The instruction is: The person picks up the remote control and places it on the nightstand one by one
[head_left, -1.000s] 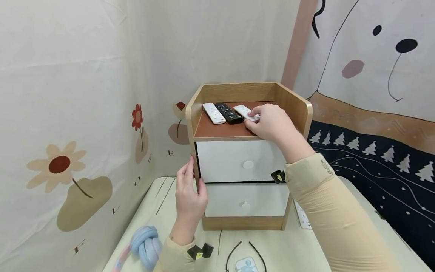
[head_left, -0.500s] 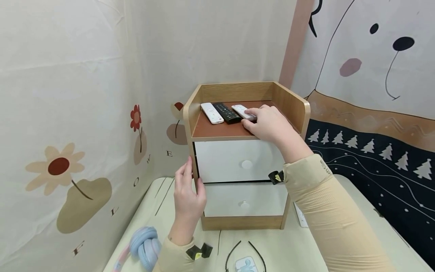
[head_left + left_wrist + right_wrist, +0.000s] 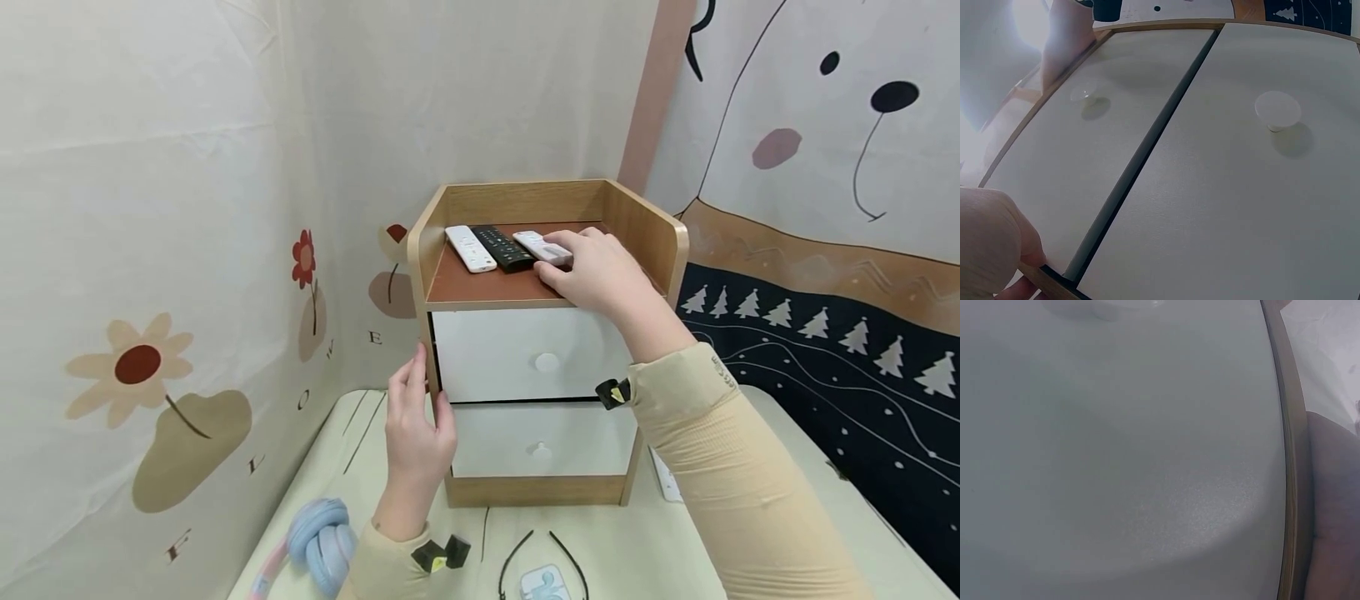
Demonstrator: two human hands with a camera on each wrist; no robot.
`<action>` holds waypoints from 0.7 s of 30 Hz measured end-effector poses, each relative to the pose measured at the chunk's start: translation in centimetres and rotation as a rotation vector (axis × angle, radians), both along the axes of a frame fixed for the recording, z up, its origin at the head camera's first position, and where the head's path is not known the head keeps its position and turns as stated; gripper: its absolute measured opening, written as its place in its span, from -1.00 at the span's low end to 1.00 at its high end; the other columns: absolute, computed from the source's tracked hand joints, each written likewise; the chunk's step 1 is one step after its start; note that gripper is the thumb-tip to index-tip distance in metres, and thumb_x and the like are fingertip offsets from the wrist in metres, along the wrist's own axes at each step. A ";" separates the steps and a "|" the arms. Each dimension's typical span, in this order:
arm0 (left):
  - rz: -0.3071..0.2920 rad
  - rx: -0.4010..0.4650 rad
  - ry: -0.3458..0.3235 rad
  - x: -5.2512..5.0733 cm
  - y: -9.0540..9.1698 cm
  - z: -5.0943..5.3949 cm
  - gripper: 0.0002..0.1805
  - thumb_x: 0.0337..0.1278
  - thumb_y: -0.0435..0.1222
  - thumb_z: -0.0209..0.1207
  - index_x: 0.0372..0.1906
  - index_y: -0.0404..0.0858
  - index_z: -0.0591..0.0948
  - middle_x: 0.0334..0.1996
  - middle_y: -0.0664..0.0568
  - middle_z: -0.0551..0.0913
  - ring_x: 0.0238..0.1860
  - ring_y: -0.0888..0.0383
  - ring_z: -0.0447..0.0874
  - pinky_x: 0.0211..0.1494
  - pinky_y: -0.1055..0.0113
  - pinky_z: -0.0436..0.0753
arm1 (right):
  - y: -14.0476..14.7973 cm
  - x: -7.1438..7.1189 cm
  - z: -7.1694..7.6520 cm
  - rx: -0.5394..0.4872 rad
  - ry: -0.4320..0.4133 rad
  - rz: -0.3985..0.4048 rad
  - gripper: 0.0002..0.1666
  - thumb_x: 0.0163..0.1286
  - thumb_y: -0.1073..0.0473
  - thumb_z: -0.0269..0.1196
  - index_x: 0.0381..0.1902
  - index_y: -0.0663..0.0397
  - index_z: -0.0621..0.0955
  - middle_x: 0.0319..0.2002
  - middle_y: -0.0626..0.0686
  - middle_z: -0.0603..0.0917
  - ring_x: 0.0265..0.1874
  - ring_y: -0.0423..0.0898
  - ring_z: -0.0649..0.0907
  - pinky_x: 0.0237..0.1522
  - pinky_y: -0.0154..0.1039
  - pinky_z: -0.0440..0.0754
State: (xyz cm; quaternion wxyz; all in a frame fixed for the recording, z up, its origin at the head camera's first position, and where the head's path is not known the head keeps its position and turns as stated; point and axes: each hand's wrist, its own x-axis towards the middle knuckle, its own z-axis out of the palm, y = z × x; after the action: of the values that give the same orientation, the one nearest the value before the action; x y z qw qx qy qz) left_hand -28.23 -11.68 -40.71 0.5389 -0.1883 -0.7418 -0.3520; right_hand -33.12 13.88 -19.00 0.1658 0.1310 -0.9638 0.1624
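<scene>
A small wooden cabinet (image 3: 536, 492) with two white drawers stands in the middle of the head view. On its brown top shelf lie a white remote control (image 3: 471, 250), a black remote control (image 3: 503, 248) and, to their right, a second white remote control (image 3: 536, 246). My right hand (image 3: 600, 271) pinches the near part of this second white remote between thumb and fingers. With its thumb at the front and its fingers along the side, my left hand (image 3: 418, 433) grips the cabinet's left edge. The right wrist view shows mainly the upper drawer front (image 3: 1116, 456).
Raised wooden sides (image 3: 645, 225) border the shelf. A blue knotted soft item (image 3: 322, 542), a dark headband-like arc (image 3: 512, 560) and a pale blue case (image 3: 543, 583) lie in front on the light bedding. Beside the cabinet's right side is a white strip (image 3: 664, 477).
My right index finger sits slightly farther back along the white remote. The remotes, the cabinet and my left hand look unchanged; the head view has shifted a little.
</scene>
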 end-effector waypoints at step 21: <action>0.000 0.003 -0.005 -0.3 -0.1 -0.2 -0.16 0.20 -0.67 0.22 0.64 -0.39 0.39 0.19 -0.42 0.58 -0.01 -0.25 0.73 -0.22 -0.08 0.85 | 0.5 1.2 -1.4 -0.205 0.223 0.034 -0.43 0.63 -0.03 0.21 0.50 -0.02 0.59 0.35 0.22 0.60 0.27 0.21 0.58 0.42 0.23 0.56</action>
State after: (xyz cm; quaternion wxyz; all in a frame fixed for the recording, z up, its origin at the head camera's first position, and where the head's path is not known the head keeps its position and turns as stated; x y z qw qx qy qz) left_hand -28.54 -11.73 -40.92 0.5372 -0.1868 -0.7426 -0.3535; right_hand -31.92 14.36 -20.41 0.2816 0.1471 -0.9154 0.2471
